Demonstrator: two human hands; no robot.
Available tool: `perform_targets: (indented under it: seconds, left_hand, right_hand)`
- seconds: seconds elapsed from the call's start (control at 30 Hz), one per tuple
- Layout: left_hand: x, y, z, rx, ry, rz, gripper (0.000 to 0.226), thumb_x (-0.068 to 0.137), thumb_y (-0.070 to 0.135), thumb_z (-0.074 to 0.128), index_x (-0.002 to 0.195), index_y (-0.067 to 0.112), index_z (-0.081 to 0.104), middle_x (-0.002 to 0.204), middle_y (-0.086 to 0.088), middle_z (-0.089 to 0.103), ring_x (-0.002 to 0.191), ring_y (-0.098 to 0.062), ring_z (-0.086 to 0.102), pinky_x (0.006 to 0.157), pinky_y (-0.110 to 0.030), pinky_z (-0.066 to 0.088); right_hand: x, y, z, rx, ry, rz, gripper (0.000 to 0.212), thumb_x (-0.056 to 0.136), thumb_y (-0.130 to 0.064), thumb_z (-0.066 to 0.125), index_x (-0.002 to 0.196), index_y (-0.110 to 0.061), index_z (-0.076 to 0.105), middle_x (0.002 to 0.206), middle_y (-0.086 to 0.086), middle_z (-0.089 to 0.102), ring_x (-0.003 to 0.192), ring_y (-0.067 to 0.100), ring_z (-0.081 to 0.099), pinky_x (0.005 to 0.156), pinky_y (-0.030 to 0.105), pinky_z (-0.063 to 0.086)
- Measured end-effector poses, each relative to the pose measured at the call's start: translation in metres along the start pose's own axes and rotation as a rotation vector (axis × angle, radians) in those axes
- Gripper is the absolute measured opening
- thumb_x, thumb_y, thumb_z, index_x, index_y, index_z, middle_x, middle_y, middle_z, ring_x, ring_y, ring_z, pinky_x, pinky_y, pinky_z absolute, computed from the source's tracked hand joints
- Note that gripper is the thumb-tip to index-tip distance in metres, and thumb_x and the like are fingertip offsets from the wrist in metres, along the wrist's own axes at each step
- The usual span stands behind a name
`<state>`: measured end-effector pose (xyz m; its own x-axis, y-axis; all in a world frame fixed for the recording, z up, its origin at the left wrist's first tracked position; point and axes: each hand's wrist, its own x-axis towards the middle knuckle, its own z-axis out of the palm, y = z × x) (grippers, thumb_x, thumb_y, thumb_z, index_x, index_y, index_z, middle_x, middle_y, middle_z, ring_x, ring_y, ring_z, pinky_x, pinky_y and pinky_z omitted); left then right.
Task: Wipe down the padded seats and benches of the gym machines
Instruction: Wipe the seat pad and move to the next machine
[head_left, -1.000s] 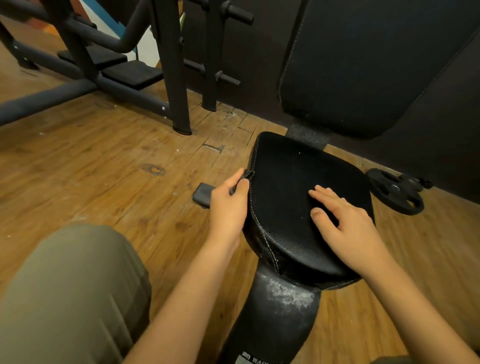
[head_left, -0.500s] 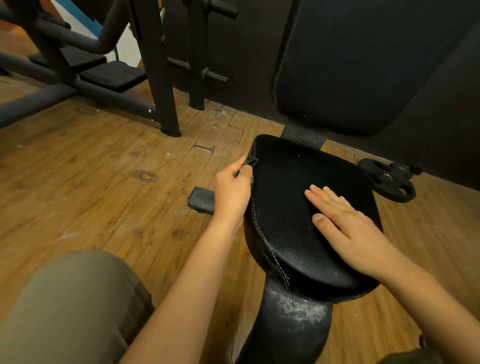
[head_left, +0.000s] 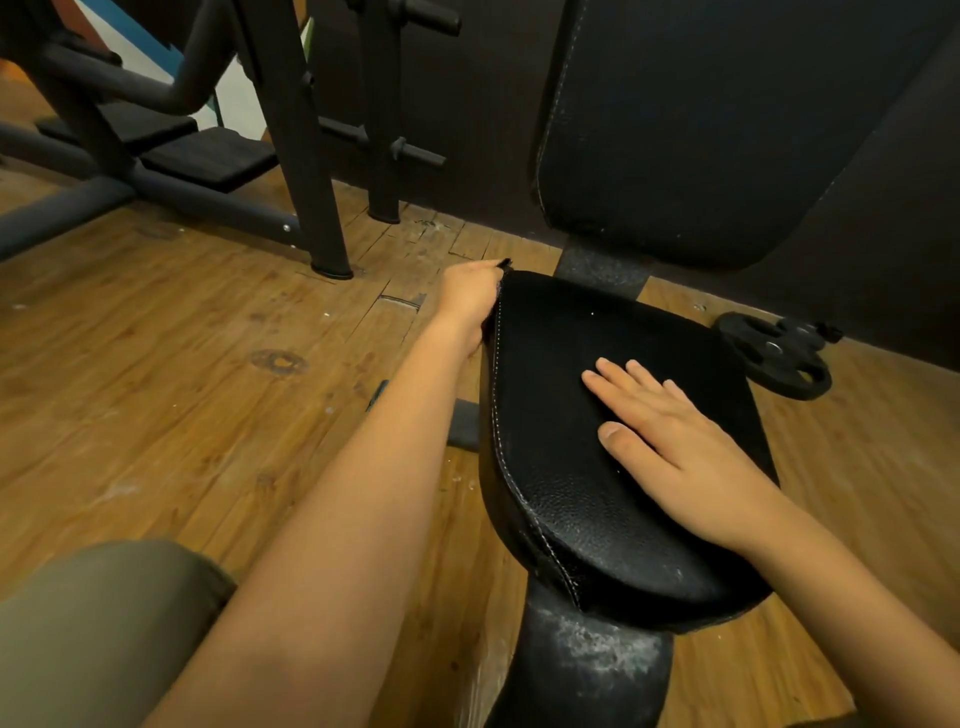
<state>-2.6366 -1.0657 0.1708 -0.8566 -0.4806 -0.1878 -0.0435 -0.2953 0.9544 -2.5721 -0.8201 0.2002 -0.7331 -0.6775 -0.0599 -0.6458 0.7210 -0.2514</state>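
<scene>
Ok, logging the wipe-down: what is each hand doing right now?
Left hand: closed on a small dark thing at the seat edge; what it is cannot be told.
Right hand: open, flat on the seat, holding nothing.

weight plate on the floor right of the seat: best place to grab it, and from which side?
Likely through one of the cutout openings near the rim of the weight plate, coming from above. It lies flat on the wooden floor, so the outer edge gives fingers little to get under, while the holes offer a ready handle. The near side, toward the seat, looks unobstructed.
</scene>
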Motion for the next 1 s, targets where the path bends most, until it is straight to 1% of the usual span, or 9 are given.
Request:
perform_targets:
  seconds: [0.17,0.27,0.33,0.4,0.47,0.63,0.8,0.9,1.0]
  left_hand:
    - [0.016,-0.008,-0.005,0.051,-0.069,0.044,0.032,0.095,0.03,0.063,0.125,0.02,0.065,0.112,-0.003,0.07,0.105,-0.021,0.066,0.099,-0.044,0.052]
    - [0.001,-0.016,-0.009,-0.016,-0.036,0.132,0.032,0.097,0.027,0.06,0.129,0.02,0.063,0.119,0.002,0.068,0.111,-0.013,0.063,0.1,-0.036,0.051]
    - [-0.018,-0.028,-0.013,-0.031,0.02,0.185,0.034,0.1,0.027,0.056,0.132,0.022,0.061,0.127,0.009,0.064,0.116,-0.006,0.058,0.095,-0.024,0.05]
    - [-0.042,-0.045,-0.018,-0.037,0.069,0.231,0.033,0.101,0.027,0.054,0.134,0.026,0.06,0.118,0.022,0.064,0.109,0.003,0.06,0.086,-0.016,0.051]
    - [-0.052,-0.053,-0.02,-0.046,0.088,0.251,0.031,0.101,0.025,0.054,0.132,0.027,0.061,0.103,0.028,0.066,0.103,0.003,0.064,0.089,-0.024,0.056]
    - [-0.017,-0.03,-0.01,0.056,0.074,0.223,0.031,0.1,0.027,0.054,0.13,0.025,0.063,0.13,0.006,0.063,0.122,-0.01,0.057,0.107,-0.039,0.046]
    - [0.024,-0.002,-0.002,0.181,-0.117,0.149,0.025,0.099,0.027,0.056,0.121,0.023,0.068,0.108,0.007,0.073,0.1,-0.009,0.069,0.091,-0.031,0.052]
    - [0.039,0.004,-0.005,0.22,-0.208,0.094,0.023,0.098,0.026,0.058,0.118,0.02,0.07,0.107,0.001,0.075,0.101,-0.015,0.071,0.091,-0.035,0.055]
    - [0.033,0.004,-0.007,0.239,-0.1,0.056,0.022,0.098,0.026,0.059,0.115,0.02,0.072,0.102,0.002,0.076,0.099,-0.014,0.071,0.09,-0.035,0.055]
  right_hand:
    - [0.0,0.001,0.0,0.021,-0.004,0.001,0.069,0.087,-0.07,0.012,0.152,-0.049,0.015,0.162,-0.027,0.006,0.149,-0.006,-0.006,0.125,0.035,-0.001]
    - [0.0,0.0,-0.001,0.022,0.001,0.003,0.069,0.087,-0.07,0.013,0.152,-0.049,0.016,0.162,-0.027,0.006,0.148,-0.007,-0.006,0.125,0.035,-0.001]
    - [0.0,-0.002,-0.002,0.015,-0.007,0.008,0.069,0.086,-0.071,0.012,0.152,-0.05,0.015,0.161,-0.027,0.005,0.148,-0.007,-0.007,0.125,0.035,-0.001]
    - [0.0,-0.003,-0.001,0.004,-0.012,0.016,0.069,0.085,-0.071,0.01,0.152,-0.05,0.013,0.161,-0.028,0.004,0.148,-0.007,-0.008,0.125,0.035,-0.001]
    - [0.001,-0.005,-0.002,-0.007,-0.009,0.023,0.066,0.088,-0.069,0.011,0.152,-0.051,0.012,0.161,-0.027,0.003,0.148,-0.006,-0.008,0.125,0.034,-0.003]
    - [0.002,-0.006,-0.004,-0.023,-0.025,0.026,0.058,0.096,-0.058,0.017,0.152,-0.049,0.009,0.161,-0.026,-0.002,0.147,-0.005,-0.013,0.122,0.029,-0.009]
    - [0.004,0.002,0.001,-0.043,-0.018,-0.008,0.059,0.094,-0.063,0.006,0.152,-0.052,-0.001,0.156,-0.032,-0.013,0.143,-0.009,-0.023,0.115,0.022,-0.017]
    - [0.002,0.003,0.002,-0.037,-0.018,-0.018,0.064,0.091,-0.064,0.002,0.153,-0.051,-0.003,0.156,-0.032,-0.019,0.141,-0.009,-0.03,0.115,0.022,-0.019]
    - [0.002,0.001,-0.001,-0.016,-0.032,-0.013,0.059,0.096,-0.061,0.009,0.154,-0.048,0.004,0.159,-0.028,-0.014,0.144,-0.005,-0.027,0.12,0.025,-0.015]
